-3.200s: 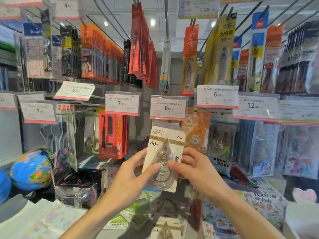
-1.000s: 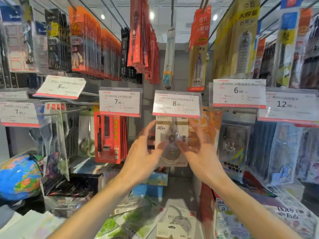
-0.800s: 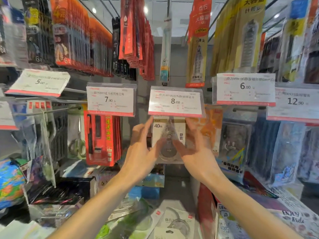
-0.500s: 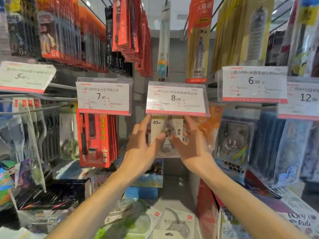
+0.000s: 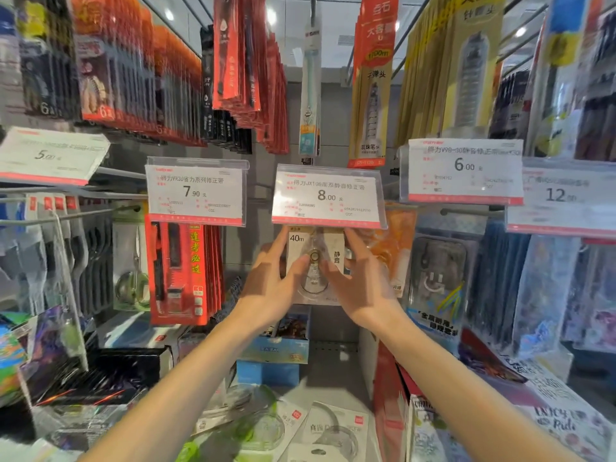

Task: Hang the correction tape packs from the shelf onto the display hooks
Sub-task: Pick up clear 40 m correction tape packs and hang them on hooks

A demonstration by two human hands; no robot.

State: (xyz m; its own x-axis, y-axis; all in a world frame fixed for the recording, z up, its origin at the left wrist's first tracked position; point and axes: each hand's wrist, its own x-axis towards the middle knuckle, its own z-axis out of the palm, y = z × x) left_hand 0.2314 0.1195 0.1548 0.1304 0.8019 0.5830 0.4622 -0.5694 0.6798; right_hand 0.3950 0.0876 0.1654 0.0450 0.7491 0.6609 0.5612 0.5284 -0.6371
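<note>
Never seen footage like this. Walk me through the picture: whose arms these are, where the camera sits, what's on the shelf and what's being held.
There is no machine here. The arms belong to a person, and the one camera sits on their head, looking forward and down, so you see as they do. The left hand and right hand hold a correction tape pack between them, each grip at a side edge, just under the 8.00 price tag. The tag hides the pack's top, so I cannot tell if it is on a hook. More packs lie on the shelf below. Red packs hang to the left under the 7.90 tag.
</note>
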